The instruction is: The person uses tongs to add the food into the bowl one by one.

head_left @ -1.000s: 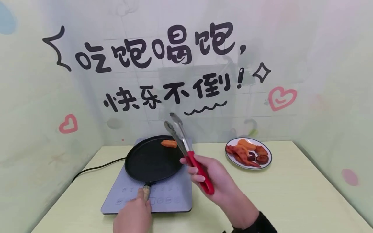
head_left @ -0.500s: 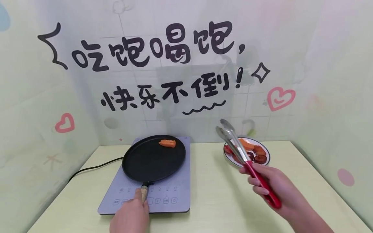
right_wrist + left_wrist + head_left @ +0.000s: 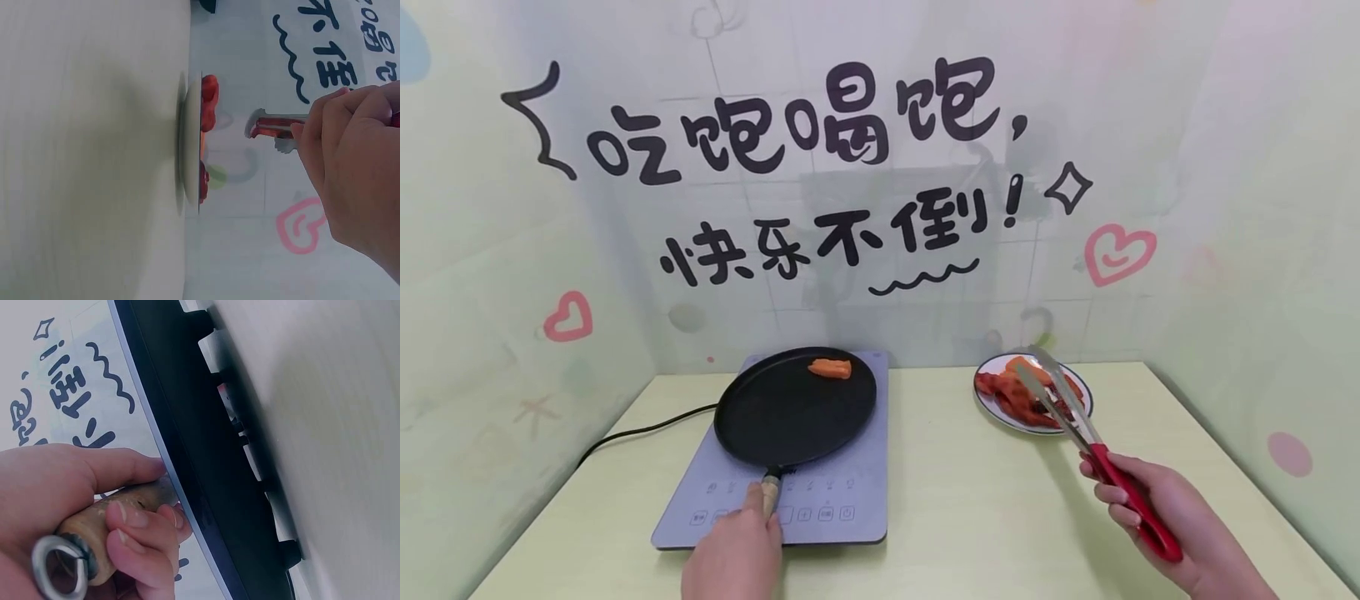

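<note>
My left hand (image 3: 733, 554) grips the wooden handle (image 3: 94, 528) of a black flat pan (image 3: 782, 421), its fingers curled round the wood. Near the pan's far edge lies an orange strip of food (image 3: 830, 368). My right hand (image 3: 1172, 521) holds metal tongs with red grips (image 3: 1138, 504). Their arms are spread, and nothing shows between the tips. In the head view the tips overlap a white plate with a dark rim (image 3: 992, 410); the right wrist view shows them above it, apart from the food. Reddish-brown and orange food pieces (image 3: 1018, 400) fill the plate.
The pan rests on a flat induction cooker (image 3: 861, 500) with touch keys along its front. A black cord (image 3: 647, 432) runs from it to the left. Behind the pale table (image 3: 955, 500) stands a wall (image 3: 880, 333) with black lettering.
My right hand has carried the tongs rightward from beside the pan to over the plate, lowering them. The left hand stays on the pan handle, and the orange strip has stayed in the pan.
</note>
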A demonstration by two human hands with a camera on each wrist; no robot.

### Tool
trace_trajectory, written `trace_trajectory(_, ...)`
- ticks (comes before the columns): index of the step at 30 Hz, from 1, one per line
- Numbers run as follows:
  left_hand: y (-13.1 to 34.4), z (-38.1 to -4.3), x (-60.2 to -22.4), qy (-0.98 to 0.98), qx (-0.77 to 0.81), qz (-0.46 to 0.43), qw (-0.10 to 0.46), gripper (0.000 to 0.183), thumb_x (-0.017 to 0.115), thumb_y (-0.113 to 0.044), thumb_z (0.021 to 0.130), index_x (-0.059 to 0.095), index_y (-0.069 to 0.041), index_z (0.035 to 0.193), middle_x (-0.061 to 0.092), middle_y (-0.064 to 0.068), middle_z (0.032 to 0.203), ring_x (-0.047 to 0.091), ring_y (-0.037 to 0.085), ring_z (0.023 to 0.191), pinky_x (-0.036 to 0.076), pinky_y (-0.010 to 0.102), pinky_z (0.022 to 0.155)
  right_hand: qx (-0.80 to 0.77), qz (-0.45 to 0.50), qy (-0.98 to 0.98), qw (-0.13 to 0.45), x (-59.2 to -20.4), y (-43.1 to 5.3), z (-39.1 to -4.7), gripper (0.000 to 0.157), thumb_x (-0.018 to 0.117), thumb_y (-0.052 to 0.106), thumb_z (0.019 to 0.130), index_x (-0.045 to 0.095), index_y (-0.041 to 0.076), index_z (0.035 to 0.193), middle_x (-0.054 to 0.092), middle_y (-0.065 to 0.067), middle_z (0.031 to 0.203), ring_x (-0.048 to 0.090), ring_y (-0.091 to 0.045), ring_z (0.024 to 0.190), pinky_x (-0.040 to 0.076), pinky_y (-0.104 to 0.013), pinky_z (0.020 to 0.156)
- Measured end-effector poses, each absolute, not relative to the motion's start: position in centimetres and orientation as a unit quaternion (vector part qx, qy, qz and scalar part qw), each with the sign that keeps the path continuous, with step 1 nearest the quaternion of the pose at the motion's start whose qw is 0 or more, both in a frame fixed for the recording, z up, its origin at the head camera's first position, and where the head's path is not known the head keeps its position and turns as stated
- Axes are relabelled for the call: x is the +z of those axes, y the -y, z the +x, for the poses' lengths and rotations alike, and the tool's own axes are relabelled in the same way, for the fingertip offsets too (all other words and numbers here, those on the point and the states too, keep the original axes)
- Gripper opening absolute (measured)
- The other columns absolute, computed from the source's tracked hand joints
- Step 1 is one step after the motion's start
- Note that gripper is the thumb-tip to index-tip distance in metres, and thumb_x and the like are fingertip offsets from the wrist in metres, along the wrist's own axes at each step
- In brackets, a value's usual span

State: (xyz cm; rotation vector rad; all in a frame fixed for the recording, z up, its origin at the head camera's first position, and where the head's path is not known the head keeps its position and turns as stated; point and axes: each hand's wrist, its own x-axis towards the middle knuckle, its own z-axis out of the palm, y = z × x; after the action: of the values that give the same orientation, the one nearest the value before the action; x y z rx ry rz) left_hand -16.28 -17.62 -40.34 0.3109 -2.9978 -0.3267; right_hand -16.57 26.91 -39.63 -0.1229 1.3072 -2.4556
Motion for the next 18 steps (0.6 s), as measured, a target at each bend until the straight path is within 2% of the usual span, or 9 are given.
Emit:
trace_trajectory(7,17.7,-16.3,-40.2,0.987,-0.110,0.103,0.048,0.057,0.063,-0.027,0.091,0.048,0.003,0.138,0.067,0.026,0.096,0.062,0.041,0.069,0.050,0.051,0.054,-0.866,-0.002,-0.475,0.153,-40.2,-28.3,-17.1,0.032,0.037,0.023,0.107,0.061,0.003,0.111,0.064,-0.006,0.103,0.052,-0.004,0.062,0.048,-0.013,0.057)
trace_trajectory(11,17.8,-16.4,-40.2,0.987,-0.112,0.107,0.038,0.058,0.063,-0.027,0.092,0.047,0.004,0.138,0.066,0.027,0.096,0.062,0.041,0.068,0.050,0.051,0.054,-0.864,0.012,-0.480,0.149,-40.2,-28.4,-17.3,0.030,0.038,0.023,0.106,0.061,0.005,0.112,0.065,-0.007,0.104,0.055,-0.005,0.063,0.051,-0.014,0.061)
trace_trajectory(14,17.7,-16.5,-40.2,0.987,-0.109,0.112,0.029,0.058,0.063,-0.028,0.092,0.048,0.003,0.138,0.066,0.026,0.093,0.062,0.038,0.065,0.049,0.051,0.054,-0.855,0.027,-0.498,0.140,-39.6,-28.4,-17.4,0.030,0.038,0.022,0.106,0.049,-0.001,0.122,0.066,-0.009,0.106,0.057,-0.007,0.065,0.052,-0.015,0.064)
trace_trajectory(18,17.6,-16.7,-40.2,0.987,-0.108,0.112,0.026,0.058,0.063,-0.028,0.091,0.048,0.003,0.137,0.067,0.025,0.091,0.062,0.036,0.064,0.049,0.051,0.053,-0.844,0.045,-0.516,0.137,-38.4,-28.5,-17.8,0.042,0.035,0.017,0.105,0.021,-0.008,0.136,0.065,-0.011,0.110,0.058,-0.008,0.066,0.053,-0.016,0.068)
